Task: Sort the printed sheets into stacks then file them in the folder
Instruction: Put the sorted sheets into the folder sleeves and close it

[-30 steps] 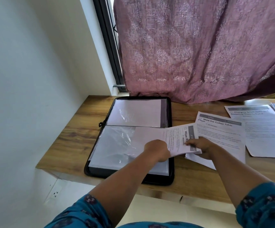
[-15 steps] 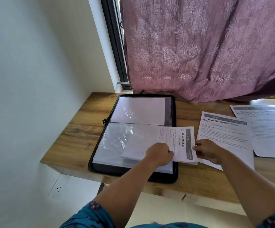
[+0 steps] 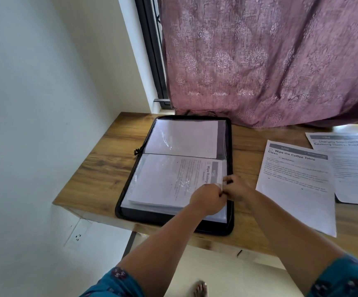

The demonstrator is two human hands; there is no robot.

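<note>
The worktop [image 3: 109,168] carries a black folder [image 3: 173,221] lying open at its left end. In its near plastic sleeve [image 3: 156,185] sits the "Wipe Railings" sheet [image 3: 195,174], almost fully inside, so filing appears underway. The left hand [image 3: 208,200] and right hand [image 3: 236,187] meet at the sleeve's 3 o'clock edge, fingers curled, pinching its opening. Next, the sheet likely needs seating flush. At 3 o'clock of the folder lie the "Wipe the Coffee Table" stack [image 3: 296,189] and a further stack [image 3: 356,168], unfiled. A curtain [image 3: 270,61] hangs at 12 o'clock; nothing blocks the hands.
</note>
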